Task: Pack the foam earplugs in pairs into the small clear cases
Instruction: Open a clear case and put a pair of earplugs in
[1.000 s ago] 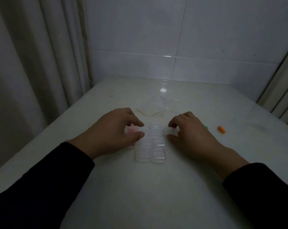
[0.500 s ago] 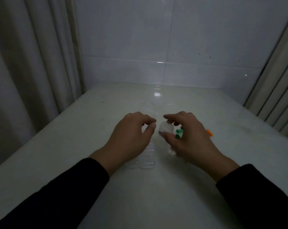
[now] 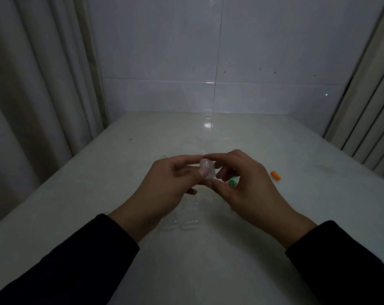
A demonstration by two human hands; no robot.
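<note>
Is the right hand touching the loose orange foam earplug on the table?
Apart. The head view shows bare table between the right hand and the orange foam earplug.

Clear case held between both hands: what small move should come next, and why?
Probably prise the clear case open. Both the left hand and right hand pinch it above the table, and the green earplug sits tucked in the right hand, not yet inside.

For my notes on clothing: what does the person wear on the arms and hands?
Both arms are in long black sleeves that end at the wrists. The left hand and the right hand are bare: no gloves, and no rings, watch or markings can be seen in this dim picture.
</note>
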